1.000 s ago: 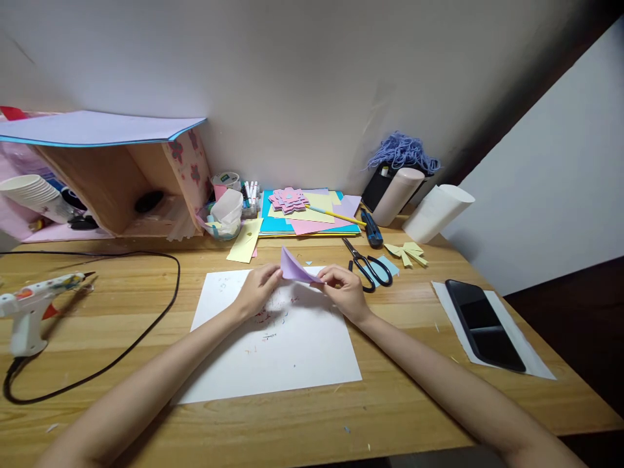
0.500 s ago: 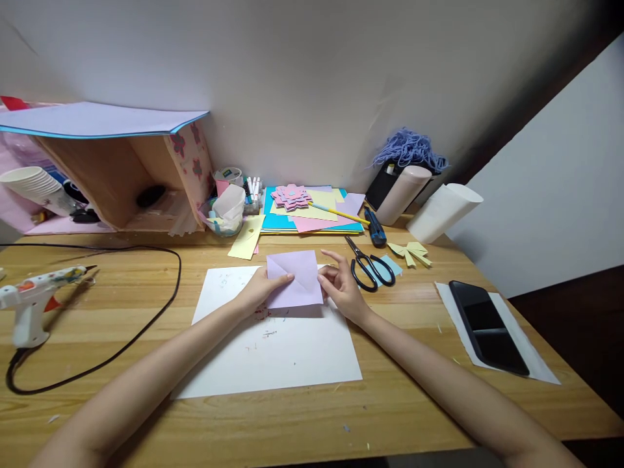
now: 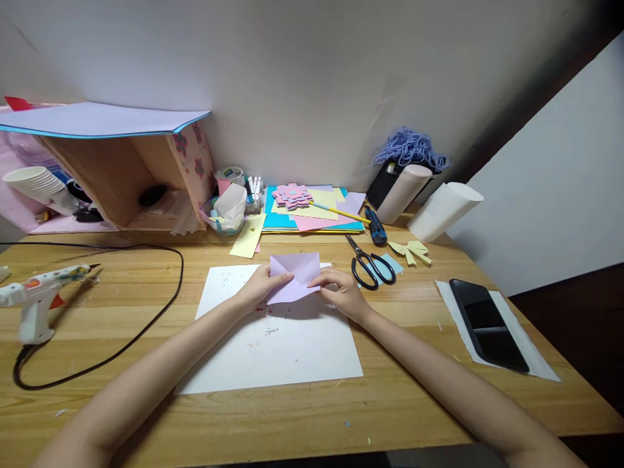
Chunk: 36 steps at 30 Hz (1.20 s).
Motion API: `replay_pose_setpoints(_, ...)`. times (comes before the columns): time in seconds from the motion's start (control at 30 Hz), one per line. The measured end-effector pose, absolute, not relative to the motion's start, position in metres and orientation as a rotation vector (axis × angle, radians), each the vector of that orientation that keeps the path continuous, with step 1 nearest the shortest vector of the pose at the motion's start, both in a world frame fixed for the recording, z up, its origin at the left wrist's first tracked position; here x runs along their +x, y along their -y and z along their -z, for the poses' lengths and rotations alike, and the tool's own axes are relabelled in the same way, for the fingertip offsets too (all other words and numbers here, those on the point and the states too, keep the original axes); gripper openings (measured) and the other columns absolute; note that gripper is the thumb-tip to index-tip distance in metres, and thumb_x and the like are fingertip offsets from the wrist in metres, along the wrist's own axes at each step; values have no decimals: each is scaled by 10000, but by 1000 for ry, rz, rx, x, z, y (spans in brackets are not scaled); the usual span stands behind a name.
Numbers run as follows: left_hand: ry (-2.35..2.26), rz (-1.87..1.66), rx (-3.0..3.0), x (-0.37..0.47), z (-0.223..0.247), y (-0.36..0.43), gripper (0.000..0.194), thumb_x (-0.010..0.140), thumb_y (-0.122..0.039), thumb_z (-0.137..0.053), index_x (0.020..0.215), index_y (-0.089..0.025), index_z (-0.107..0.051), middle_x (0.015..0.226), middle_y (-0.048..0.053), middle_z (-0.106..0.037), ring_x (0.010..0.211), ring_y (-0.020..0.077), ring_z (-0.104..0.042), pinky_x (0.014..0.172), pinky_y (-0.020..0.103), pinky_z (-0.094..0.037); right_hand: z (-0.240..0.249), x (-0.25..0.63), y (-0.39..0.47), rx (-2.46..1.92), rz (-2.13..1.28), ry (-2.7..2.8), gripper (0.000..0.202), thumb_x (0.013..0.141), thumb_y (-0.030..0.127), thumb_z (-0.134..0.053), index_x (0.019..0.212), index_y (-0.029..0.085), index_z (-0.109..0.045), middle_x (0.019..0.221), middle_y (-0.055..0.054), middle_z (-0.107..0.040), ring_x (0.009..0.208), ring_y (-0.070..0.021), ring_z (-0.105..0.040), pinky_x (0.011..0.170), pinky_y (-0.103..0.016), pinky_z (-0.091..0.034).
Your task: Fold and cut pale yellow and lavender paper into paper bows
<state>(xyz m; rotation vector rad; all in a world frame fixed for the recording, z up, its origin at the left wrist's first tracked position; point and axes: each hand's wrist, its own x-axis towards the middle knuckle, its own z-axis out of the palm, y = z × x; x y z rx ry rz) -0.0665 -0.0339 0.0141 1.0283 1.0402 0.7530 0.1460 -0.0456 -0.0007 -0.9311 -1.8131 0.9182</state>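
Note:
A creased square of light purple paper (image 3: 295, 265) is held up above a large white sheet (image 3: 312, 357), bending slightly in the middle. My left hand (image 3: 257, 286) grips its left side, thumb on the face and fingers behind. On the right side, my right hand (image 3: 341, 292) pinches the paper, its thumb and index finger near the edge. Small coloured scraps and marks dot the white sheet. Black-handled scissors (image 3: 371, 263) lie right of my right hand, partly over a light blue paper piece (image 3: 390, 265).
A glue gun (image 3: 39, 302) with a looping black cord lies left. Behind are a box (image 3: 192, 175), coloured papers (image 3: 326, 224) with a pink paper flower (image 3: 291, 196), a blue cutter (image 3: 375, 227) and white rolls (image 3: 446, 211). A phone (image 3: 487, 325) and yellow paper bow (image 3: 412, 252) lie right.
My right hand's fingers have closed on the purple paper's right side, where the index finger was raised before. The paper now bends in the middle.

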Motion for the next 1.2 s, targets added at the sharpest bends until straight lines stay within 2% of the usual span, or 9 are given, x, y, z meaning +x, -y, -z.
replay_pose_setpoints(0.1, -1040, -765, 1085, -68, -12, 33, 424, 653, -397, -722, 988, -149, -645, 855, 57, -700, 713, 170, -636, 599, 235, -466, 0, 146, 44, -956, -942, 1753, 71, 762, 220, -621, 734, 197, -683, 806, -53, -672, 778, -175, -600, 673, -282, -471)
replay_pose_setpoints(0.3, -918, -659, 1295, -67, -18, 35, 219, 674, -332, -700, 745, -127, -730, 849, 90, -703, 767, 180, -626, 715, 266, -474, 1, 146, 41, -964, -1142, 1548, 256, 764, 364, -636, 606, 172, -574, 971, -79, -629, 895, -191, -588, 642, -249, -477)
replay_pose_setpoints(0.4, -846, -593, 1293, -64, -25, 37, 201, 660, -284, -707, 767, -116, -732, 872, 109, -701, 772, 183, -625, 737, 283, -479, 0, 145, 41, -982, -1177, 1538, 261, 754, 393, -638, 629, 171, -581, 825, -49, -627, 781, -163, -593, 640, -249, -472)
replay_pose_setpoints(0.5, -836, -592, 1213, -63, -24, 37, 298, 709, -381, -660, 814, -109, -719, 831, 115, -701, 746, 181, -629, 722, 283, -478, 0, 145, 40, -1064, -1182, 1494, 276, 732, 422, -650, 643, 169, -580, 654, -2, -579, 601, -129, -559, 597, -254, -459)
replay_pose_setpoints(0.63, -829, -750, 1018, -65, -15, 36, 618, 774, -659, -416, 915, -120, -684, 880, 127, -694, 810, 211, -635, 736, 310, -480, 3, 145, 38, -1151, -1143, 1444, 305, 731, 439, -645, 619, 170, -555, 583, 14, -548, 547, -123, -544, 578, -254, -444)
replay_pose_setpoints(0.77, -960, -866, 1195, -62, -12, 39, 543, 634, -510, -700, 1015, -128, -639, 986, 108, -676, 914, 227, -606, 781, 300, -460, 5, 145, 38, -1154, -1144, 1443, 297, 740, 439, -637, 639, 168, -566, 594, 9, -558, 561, -128, -553, 578, -251, -446)
replay_pose_setpoints(0.87, -1101, -894, 1271, -57, -11, 43, 474, 624, -420, -737, 976, -117, -641, 948, 94, -679, 856, 204, -604, 754, 283, -448, 7, 145, 38, -1139, -1176, 1435, 293, 739, 437, -636, 644, 168, -570, 626, 1, -568, 593, -137, -567, 594, -260, -465)
replay_pose_setpoints(1.03, -1144, -905, 1284, -53, -4, 43, 390, 702, -455, -652, 872, -104, -653, 762, 54, -661, 672, 158, -574, 618, 253, -424, 6, 145, 37, -1096, -1205, 1362, 285, 681, 397, -700, 824, 189, -568, 800, -27, -639, 757, -161, -608, 688, -266, -485)
replay_pose_setpoints(1.2, -1127, -885, 1369, -53, -2, 43, 351, 715, -459, -631, 797, -119, -656, 699, 21, -622, 622, 136, -535, 578, 233, -397, 3, 146, 35, -1116, -1325, 1250, 436, 661, 386, -721, 1018, 197, -557, 651, 23, -624, 573, -121, -572, 553, -238, -443)
